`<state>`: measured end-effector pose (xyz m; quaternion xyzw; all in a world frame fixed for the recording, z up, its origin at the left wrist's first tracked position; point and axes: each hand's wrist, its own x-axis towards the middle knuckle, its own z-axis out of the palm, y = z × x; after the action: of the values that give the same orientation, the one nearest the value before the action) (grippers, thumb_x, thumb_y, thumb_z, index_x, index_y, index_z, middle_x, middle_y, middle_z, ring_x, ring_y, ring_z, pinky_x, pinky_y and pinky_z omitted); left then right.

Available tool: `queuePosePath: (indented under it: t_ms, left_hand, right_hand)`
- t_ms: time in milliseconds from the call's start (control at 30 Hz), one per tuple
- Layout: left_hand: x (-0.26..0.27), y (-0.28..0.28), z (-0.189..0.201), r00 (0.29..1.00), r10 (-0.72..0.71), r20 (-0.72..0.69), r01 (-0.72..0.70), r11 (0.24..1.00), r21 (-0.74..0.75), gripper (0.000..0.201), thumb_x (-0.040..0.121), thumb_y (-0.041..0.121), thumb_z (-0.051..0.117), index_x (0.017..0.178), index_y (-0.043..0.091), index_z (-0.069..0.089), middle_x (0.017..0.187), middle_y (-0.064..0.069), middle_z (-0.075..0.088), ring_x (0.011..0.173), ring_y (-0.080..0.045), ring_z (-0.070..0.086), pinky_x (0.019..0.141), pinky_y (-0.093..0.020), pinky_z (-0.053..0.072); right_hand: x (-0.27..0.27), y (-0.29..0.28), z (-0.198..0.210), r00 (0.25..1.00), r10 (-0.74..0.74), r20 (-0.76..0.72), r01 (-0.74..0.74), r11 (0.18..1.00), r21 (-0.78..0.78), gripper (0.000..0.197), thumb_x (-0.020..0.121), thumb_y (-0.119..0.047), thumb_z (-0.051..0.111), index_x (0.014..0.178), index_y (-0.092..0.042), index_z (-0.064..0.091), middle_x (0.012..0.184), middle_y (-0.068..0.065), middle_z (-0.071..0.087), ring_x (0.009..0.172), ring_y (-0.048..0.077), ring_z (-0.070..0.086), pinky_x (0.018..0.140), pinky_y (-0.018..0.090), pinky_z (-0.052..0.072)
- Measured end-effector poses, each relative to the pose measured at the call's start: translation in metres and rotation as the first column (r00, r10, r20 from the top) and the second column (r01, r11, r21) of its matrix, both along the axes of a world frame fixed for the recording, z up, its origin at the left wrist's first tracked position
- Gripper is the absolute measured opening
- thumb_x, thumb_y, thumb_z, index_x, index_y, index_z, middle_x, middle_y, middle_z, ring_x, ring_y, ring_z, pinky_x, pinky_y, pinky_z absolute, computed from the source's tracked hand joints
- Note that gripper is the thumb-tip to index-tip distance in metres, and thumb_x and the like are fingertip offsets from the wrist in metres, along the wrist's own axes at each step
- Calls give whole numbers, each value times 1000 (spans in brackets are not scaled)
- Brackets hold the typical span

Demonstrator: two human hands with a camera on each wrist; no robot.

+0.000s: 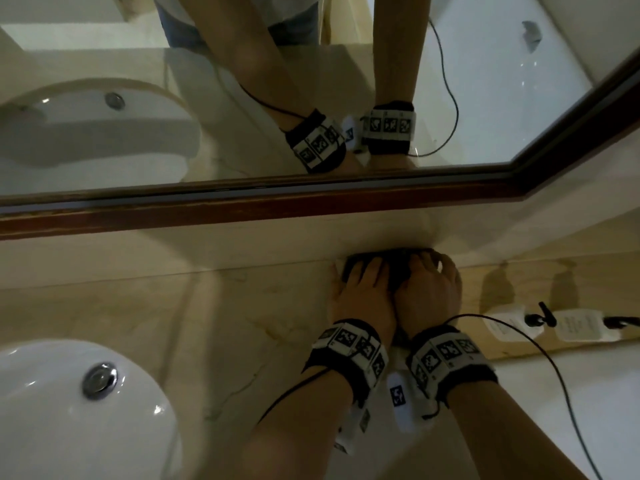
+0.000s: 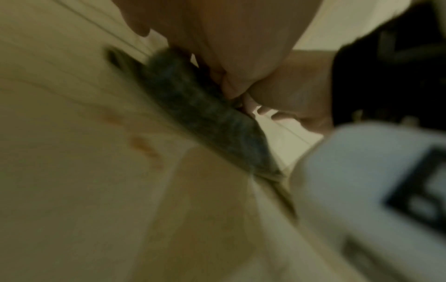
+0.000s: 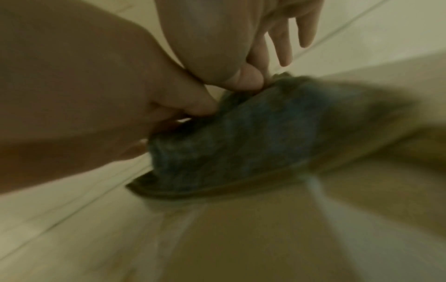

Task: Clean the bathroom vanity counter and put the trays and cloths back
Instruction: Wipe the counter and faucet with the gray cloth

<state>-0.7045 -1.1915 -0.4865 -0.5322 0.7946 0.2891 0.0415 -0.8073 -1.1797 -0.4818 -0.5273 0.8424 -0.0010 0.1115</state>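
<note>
1. A white basin is sunk into the left part of the desk; its metal drain is visible.
2. A wood-framed mirror runs along the back wall above the desk, and both wrists are reflected in it.
3. The left hand is laid on the left part of a dark cloth, fingers stretched forward and flat, pressing down; no closed grip is shown on this side.
4. The dark cloth is bunched at the back edge of the desk, against the wall. It lies directly ahead of and under both hands, its long axis running left to right along the wall. In the wrist views it appears as a thick, fuzzy, grey-blue wad; these views are blurred.
5. The right hand touches the left hand, and its grip is closed: curled fingers pinch the top fold of the cloth. Both hands are equally near, so either sideways direction along the wall is judged open to the next wipe.
6. White labelled plugs with cords lie on the right.
</note>
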Motion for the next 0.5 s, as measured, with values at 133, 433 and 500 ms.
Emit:
queuePosePath:
  t_ms: [133,433,500]
  left_hand:
    - [33,1,-2,999,40,4,-40,998,-41,56,99,32,30,152,29,12,159,9,9,147,-18,6,111,-53,-21]
    - [129,-3,-5,987,151,54,-146,986,-81,59,97,38,33,151,34,10,158,13,7,146,-13,3,106,-52,-26]
    - [156,-2,-5,980,185,68,-178,980,-90,57,98,36,30,151,35,8,158,14,6,146,-11,2,109,-53,-24]
  right_hand:
    - [23,-4,1,994,103,-47,-100,992,72,62,77,-39,28,121,-9,60,128,11,58,129,34,40,103,44,38]
    - [129,-13,-14,973,230,12,-230,972,35,42,82,-21,59,122,-6,62,125,15,61,122,35,50,97,44,45]
    - [156,-15,-13,964,266,29,-267,963,27,41,80,-20,60,119,-6,64,122,15,63,120,35,53,96,43,46]
